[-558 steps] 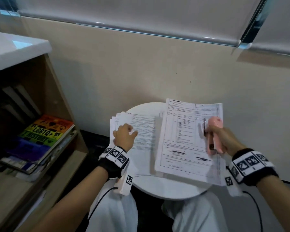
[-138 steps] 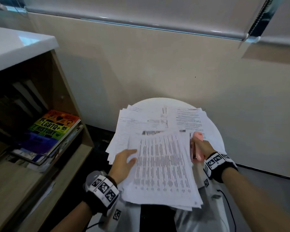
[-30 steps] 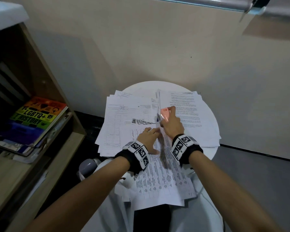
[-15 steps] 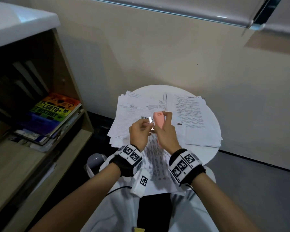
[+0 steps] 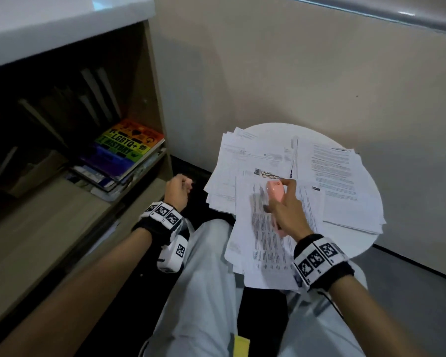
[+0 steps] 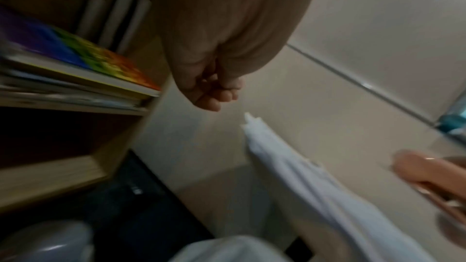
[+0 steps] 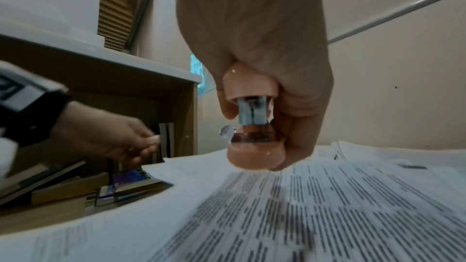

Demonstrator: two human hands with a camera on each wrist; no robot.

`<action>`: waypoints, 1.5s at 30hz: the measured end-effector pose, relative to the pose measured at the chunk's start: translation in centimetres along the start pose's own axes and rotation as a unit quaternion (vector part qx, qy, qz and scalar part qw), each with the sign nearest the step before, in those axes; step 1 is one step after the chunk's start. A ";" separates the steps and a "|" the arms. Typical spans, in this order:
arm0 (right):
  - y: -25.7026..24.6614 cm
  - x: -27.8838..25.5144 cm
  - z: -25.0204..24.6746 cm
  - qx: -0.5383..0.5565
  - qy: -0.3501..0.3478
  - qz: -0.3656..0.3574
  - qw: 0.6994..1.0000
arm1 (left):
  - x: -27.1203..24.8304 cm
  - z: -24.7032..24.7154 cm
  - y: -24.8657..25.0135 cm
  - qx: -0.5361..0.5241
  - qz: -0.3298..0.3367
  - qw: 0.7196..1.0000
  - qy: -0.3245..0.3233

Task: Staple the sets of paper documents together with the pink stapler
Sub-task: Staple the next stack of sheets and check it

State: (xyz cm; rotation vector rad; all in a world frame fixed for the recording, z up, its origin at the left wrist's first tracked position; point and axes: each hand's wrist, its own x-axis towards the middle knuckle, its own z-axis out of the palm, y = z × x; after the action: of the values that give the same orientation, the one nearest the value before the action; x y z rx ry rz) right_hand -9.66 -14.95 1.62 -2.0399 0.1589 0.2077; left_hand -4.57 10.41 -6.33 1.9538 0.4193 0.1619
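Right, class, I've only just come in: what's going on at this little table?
A seated person is stapling paperwork. The right hand grips the pink stapler just above the printed set that overhangs the round white table onto the lap. The left hand, fingers curled, is off to the side by the bookshelf. More paper stacks lie on the table.

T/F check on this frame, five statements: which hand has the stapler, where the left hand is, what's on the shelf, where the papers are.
1. The right hand grips the pink plastic stapler. True.
2. The left hand presses on the printed paper sheets. False: it is off the round white table, fingers curled, near the wooden bookshelf.
3. A rainbow-covered book lies on the shelf. True.
4. The stapler lies flat on the table. False: it is held above the sheets.
5. Papers cover much of the table. True.
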 end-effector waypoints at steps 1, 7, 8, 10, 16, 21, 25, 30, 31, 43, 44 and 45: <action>0.3 0.3 0.1 -0.002 -0.006 0.011 1.000 | 0.3 -0.6 -2.2 0.024 -0.011 1.000 -0.007; 2.6 2.1 1.7 0.005 -0.015 0.058 0.998 | 0.2 -0.7 -12.0 0.079 -0.100 0.991 -0.044; 3.0 2.5 1.8 0.008 -0.011 0.060 0.998 | 0.4 -0.2 -13.1 0.069 -0.118 0.990 -0.039; 3.9 3.0 1.7 0.008 -0.008 0.070 0.997 | 0.9 0.9 -15.1 0.070 -0.164 0.983 -0.044; 5.3 4.0 1.8 -0.015 0.013 0.084 0.996 | 3.1 3.4 -20.8 0.114 -0.228 0.966 -0.046; 5.0 4.3 2.0 -0.023 0.024 0.105 0.994 | 4.7 4.0 -24.2 -0.016 -0.246 0.958 -0.148; 3.9 3.6 2.1 -0.006 0.021 0.108 0.994 | 4.1 3.2 -21.0 0.038 -0.181 0.969 -0.164; 4.2 3.3 1.7 0.034 0.026 0.098 0.994 | 1.6 1.0 -10.1 0.075 0.012 0.995 0.057; 4.1 3.1 1.5 0.052 0.030 0.101 0.993 | 1.2 1.0 -7.8 0.064 0.054 0.993 0.078; 9.6 -0.6 -5.6 -0.065 0.134 0.139 0.979 | -5.0 9.7 6.6 0.300 0.006 0.939 -0.169; 10.3 -0.6 -5.8 -0.082 0.131 0.136 0.979 | -5.4 10.3 6.9 0.298 -0.007 0.942 -0.156; 10.7 -0.6 -5.9 -0.089 0.127 0.138 0.978 | -5.7 10.8 7.0 0.287 -0.016 0.947 -0.140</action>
State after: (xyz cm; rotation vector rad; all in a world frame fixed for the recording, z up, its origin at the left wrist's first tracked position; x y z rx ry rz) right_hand -11.89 -25.07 -4.82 -2.2132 0.6038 0.1342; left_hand -5.09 -3.42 -3.97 2.4947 0.3302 -0.2904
